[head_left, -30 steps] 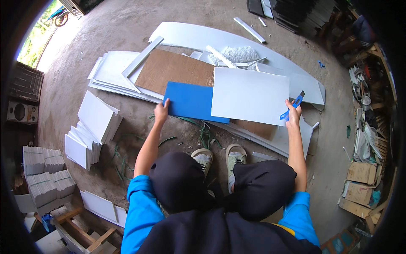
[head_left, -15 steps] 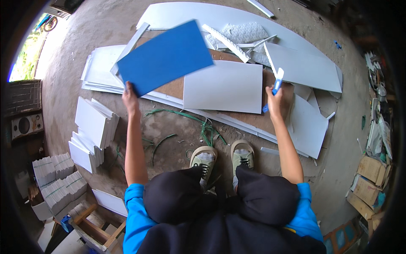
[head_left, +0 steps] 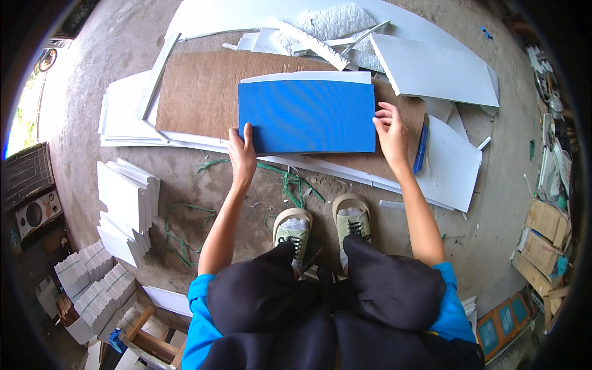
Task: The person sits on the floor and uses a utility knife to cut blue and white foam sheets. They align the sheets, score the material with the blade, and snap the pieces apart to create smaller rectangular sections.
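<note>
We see white panels (head_left: 126,111) and, across them, a brown wooden board (head_left: 197,92). Toward the board's near edge, a white sheet (head_left: 308,77) shows as a strip along the far edge of the blue panel (head_left: 306,116) that covers it. Our 2 hands flank this panel: the left hand (head_left: 242,153) grips it by its near left corner, thumb on top; the right hand (head_left: 392,133) has its fingers loosely bent at the right edge, and we cannot tell whether they pinch it. A blue utility knife (head_left: 421,150) lies by the board's right edge.
</note>
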`<state>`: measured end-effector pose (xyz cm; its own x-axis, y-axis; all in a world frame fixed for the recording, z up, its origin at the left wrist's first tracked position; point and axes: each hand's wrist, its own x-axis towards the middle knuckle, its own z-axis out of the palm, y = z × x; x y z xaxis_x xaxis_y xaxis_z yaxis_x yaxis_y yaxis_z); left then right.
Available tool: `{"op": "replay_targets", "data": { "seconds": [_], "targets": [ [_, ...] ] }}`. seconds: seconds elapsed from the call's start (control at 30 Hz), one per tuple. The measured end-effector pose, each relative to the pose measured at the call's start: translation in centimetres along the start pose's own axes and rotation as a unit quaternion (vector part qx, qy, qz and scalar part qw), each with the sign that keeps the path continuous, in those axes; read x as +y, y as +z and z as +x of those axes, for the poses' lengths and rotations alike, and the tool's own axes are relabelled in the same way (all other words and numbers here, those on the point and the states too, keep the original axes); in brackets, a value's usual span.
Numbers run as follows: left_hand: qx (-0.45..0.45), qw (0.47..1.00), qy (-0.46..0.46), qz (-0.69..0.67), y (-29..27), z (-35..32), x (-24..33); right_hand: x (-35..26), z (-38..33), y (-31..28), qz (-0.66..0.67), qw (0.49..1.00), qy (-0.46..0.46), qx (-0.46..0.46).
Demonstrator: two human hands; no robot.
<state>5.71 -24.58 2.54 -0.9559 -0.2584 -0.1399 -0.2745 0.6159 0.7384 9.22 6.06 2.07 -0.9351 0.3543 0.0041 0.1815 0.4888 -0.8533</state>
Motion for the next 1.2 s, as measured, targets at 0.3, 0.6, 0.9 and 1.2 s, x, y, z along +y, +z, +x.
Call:
{"op": "replay_targets", "data": {
  "seconds": [0.3, 0.6, 0.9, 1.2],
  "targets": [
    [-0.018, 0.998, 0.056, 0.012, -2.2, 0.3, -1.0, 0.2, 2.0, 0.9, 0.047, 0.999, 0.008, 0.010],
    [-0.029, 0.999, 0.038, -0.013, -3.3, -0.8, -0.7, -0.3, 1.0, 0.7, 0.013, 1.000, 0.003, 0.005],
    [-0.043, 0.998, 0.055, 0.006, -2.7, -1.0, -1.5, -0.2, 1.2, 0.8, -0.009, 1.000, 0.008, 0.000],
    [-0.061, 0.989, 0.114, 0.072, -1.9, 0.6, -2.5, -0.6, 0.7, 1.6, -0.092, 0.996, 0.001, 0.002]
  ]
}}
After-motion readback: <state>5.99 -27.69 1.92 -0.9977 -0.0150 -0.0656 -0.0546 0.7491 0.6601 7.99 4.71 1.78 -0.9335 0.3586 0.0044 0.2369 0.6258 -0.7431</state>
